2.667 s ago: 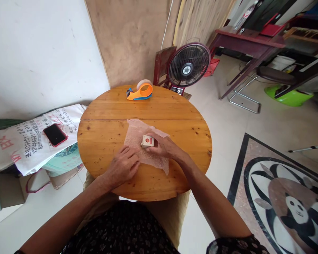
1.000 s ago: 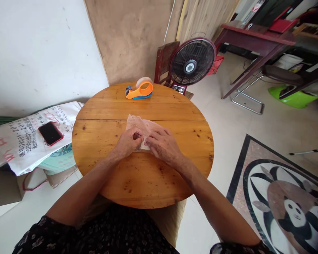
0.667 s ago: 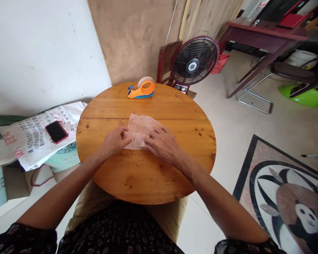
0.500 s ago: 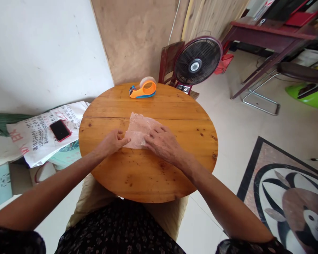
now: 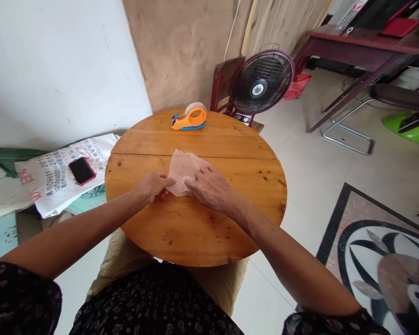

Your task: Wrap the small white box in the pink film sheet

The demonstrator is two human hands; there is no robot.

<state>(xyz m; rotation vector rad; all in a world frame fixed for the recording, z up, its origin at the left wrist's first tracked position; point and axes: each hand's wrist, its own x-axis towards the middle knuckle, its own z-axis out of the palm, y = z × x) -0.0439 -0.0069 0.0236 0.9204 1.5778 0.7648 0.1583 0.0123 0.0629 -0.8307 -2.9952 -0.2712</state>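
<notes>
A pinkish sheet of bubble wrap [image 5: 183, 166] lies folded in the middle of a round wooden table [image 5: 230, 153]. The small box seen earlier is hidden under the fold. My left hand [image 5: 153, 184] pinches the wrap's near left corner with curled fingers. My right hand [image 5: 211, 186] lies flat on the right side of the wrap, fingers spread, pressing it down.
An orange and blue tape dispenser [image 5: 191, 118] sits at the table's far edge. A floor fan [image 5: 261, 87] and a dark wooden chair [image 5: 223, 83] stand behind the table. To the left a red phone [image 5: 81, 170] lies on a printed sack [image 5: 52, 179].
The bubble wrap was folded over the small box, which is now covered. My left hand slid out to the wrap's left corner and closed on it; my right hand stays pressed on top.
</notes>
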